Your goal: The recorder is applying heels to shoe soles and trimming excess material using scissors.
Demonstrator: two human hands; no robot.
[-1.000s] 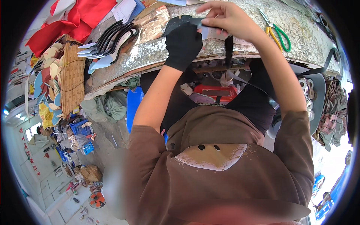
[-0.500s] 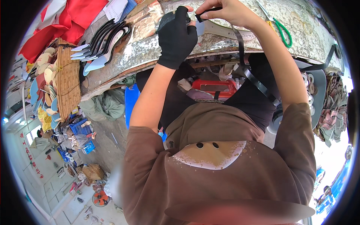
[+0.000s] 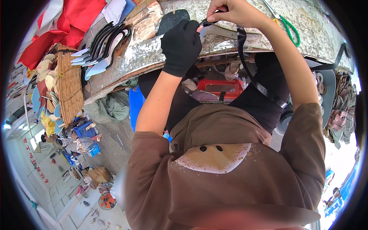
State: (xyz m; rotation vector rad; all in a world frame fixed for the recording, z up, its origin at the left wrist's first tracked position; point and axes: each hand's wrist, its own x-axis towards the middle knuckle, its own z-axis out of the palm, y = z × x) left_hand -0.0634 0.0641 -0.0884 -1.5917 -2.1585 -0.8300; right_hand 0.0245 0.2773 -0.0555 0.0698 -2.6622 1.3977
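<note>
stacked soles (image 3: 100,50) left, scissors (image 3: 285,23) right

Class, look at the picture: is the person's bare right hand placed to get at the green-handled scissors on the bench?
Probably yes: the scissors lie uncovered just beyond the right hand. But that hand pinches a black strap, so it isn't free.

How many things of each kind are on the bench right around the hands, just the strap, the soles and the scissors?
Black strap, held by the bare right hand: 1
Dark sole, beside the gloved left hand: 1
Pale sole, under the hands: 1
Green-handled scissors: 1
Total: 4
</note>
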